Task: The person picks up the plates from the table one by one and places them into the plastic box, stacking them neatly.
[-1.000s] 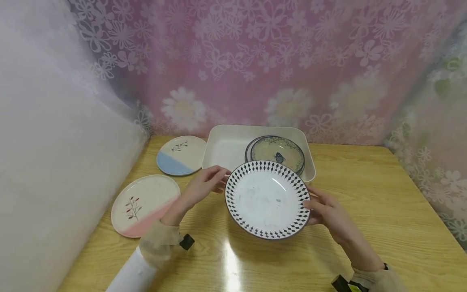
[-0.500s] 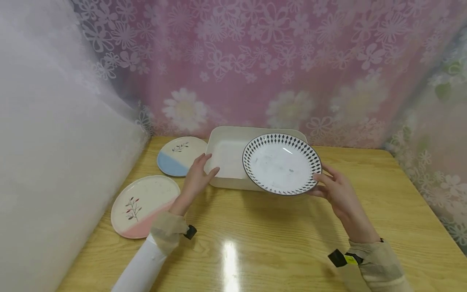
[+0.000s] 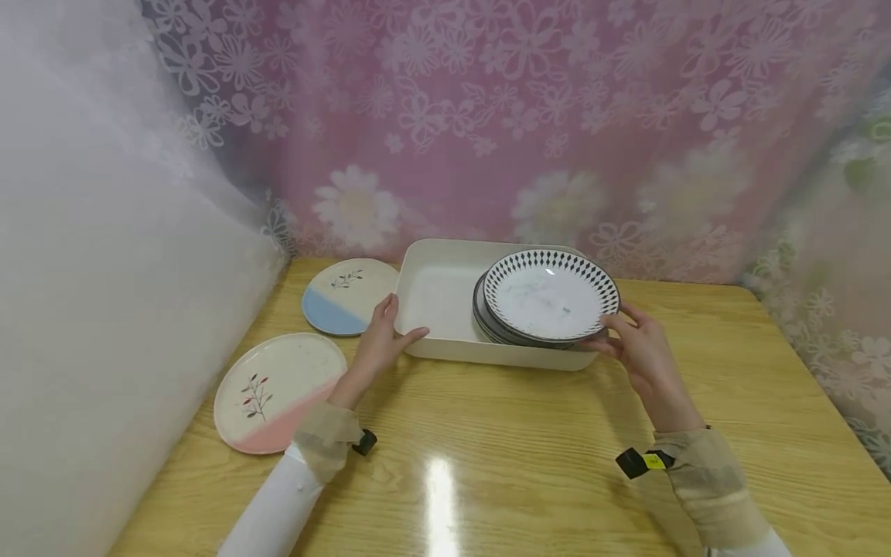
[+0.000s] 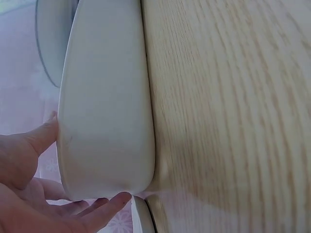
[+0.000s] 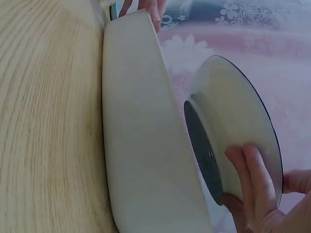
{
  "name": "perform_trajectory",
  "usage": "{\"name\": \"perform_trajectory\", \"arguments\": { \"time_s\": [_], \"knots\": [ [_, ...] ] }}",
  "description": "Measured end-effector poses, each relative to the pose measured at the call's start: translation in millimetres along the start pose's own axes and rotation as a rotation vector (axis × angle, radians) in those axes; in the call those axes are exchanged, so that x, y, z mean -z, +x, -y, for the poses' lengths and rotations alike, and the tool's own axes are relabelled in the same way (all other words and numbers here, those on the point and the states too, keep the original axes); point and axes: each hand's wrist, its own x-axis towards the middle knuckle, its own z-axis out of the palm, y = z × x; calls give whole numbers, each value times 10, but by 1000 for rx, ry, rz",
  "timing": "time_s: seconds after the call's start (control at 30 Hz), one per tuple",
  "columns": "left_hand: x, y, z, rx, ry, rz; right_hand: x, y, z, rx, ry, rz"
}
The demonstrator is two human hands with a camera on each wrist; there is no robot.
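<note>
My right hand [image 3: 643, 356] grips a deep white plate [image 3: 550, 302] with black diamonds round its border. Its thumb lies on the rim and its fingers support the pale underside [image 5: 228, 97]. The plate hangs slightly tilted over a white rectangular tub [image 3: 445, 353], overlapping the dark-rimmed plates [image 3: 480, 313] stacked in the tub's right half. At the tub's front left corner, my left hand [image 3: 376, 340] holds the wall. Its thumb is at the rim and its fingers lie along the outside of the end wall, as the left wrist view shows.
Left of the tub, a cream and blue plate [image 3: 341, 309] with a twig drawing lies on the wooden table [image 3: 487, 449]. Nearer the front left is a cream and pink plate [image 3: 278, 387]. Floral curtains [image 3: 452, 116] hang behind the tub.
The diamond-bordered plate has moved back and down over the stack in the tub, carried by my right hand. My left hand has let go of the plate and taken the tub's corner.
</note>
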Motion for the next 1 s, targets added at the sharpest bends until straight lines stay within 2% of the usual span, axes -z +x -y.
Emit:
{"name": "perform_trajectory", "arguments": {
  "time_s": [0.17,0.5,0.73,1.0],
  "knots": [
    [-22,25,4,11,-3,4,28,72,-68,-14,-9,-4],
    [-37,-11,16,11,-30,-8,39,92,-115,-6,-32,0],
    [-42,-10,20,16,-43,-1,69,131,-133,-10,-46,33],
    [-45,-5,30,12,-49,-5,109,202,-190,62,-121,102]
  ]
}}
